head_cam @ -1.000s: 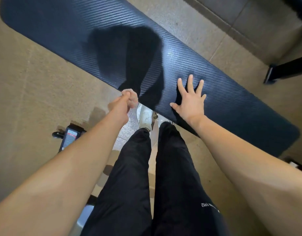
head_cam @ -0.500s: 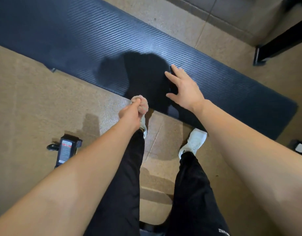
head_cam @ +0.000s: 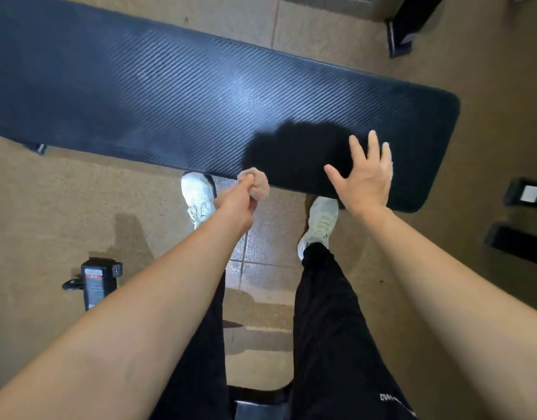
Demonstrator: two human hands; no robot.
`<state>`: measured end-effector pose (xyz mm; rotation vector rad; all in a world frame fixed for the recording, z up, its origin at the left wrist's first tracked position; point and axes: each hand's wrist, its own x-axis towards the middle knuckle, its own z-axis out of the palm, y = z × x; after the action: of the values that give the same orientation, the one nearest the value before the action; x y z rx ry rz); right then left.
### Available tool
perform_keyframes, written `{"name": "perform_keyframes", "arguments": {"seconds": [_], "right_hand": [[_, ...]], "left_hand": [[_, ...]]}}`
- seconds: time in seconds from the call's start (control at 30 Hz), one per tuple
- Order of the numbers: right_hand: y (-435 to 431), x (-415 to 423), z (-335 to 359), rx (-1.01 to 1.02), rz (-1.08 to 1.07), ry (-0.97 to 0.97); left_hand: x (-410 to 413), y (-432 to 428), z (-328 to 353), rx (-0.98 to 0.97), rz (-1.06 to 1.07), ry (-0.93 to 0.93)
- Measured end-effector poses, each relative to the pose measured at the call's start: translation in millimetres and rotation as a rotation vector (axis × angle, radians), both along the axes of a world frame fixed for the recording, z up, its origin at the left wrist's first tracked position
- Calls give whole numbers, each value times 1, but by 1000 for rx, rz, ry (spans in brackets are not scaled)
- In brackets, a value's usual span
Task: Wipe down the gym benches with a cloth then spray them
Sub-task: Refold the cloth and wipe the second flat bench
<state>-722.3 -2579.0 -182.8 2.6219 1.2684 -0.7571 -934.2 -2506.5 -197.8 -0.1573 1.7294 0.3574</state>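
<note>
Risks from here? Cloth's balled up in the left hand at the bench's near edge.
1. The cloth is bunched tight in the left hand, so little of it would meet the bench: likely missed strips.
2. The right hand, bare and spread over the bench, may smudge it.
3. The floor tile between the shoes looks glossy, perhaps wet: slip risk.

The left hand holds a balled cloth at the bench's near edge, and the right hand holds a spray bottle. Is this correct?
Not quite. The head view shows the right hand empty, fingers spread over the bench pad. The left hand does hold the balled cloth at the near edge.
</note>
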Motion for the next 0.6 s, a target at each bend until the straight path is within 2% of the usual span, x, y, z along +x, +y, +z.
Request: {"name": "perform_keyframes", "arguments": {"seconds": [0.07, 0.23, 0.3, 0.37, 0.4, 0.47, 0.53, 0.6], "right_hand": [[-21, 18, -9, -127, 41, 71], [-33, 30, -18, -87, 101, 239], [-40, 31, -16, 21, 109, 287], [-53, 24, -17, 209, 4, 343], [-60, 15, -16, 273, -133, 361], [-69, -7, -16, 246, -593, 526], [-68, -23, -13, 60, -1132, 928], [-65, -28, -9, -67, -1461, 1315]], "left_hand": [[15, -12, -2, 7, -28, 20], [41, -32, -2, 7, -111, 43], [53, -39, -2, 6, -155, 42], [64, -46, 1, -17, -217, 18], [69, -49, 3, -26, -243, 7], [73, -55, 3, -41, -305, -4], [72, -57, 2, -57, -371, -44], [65, -57, -2, -75, -434, -95]]}}
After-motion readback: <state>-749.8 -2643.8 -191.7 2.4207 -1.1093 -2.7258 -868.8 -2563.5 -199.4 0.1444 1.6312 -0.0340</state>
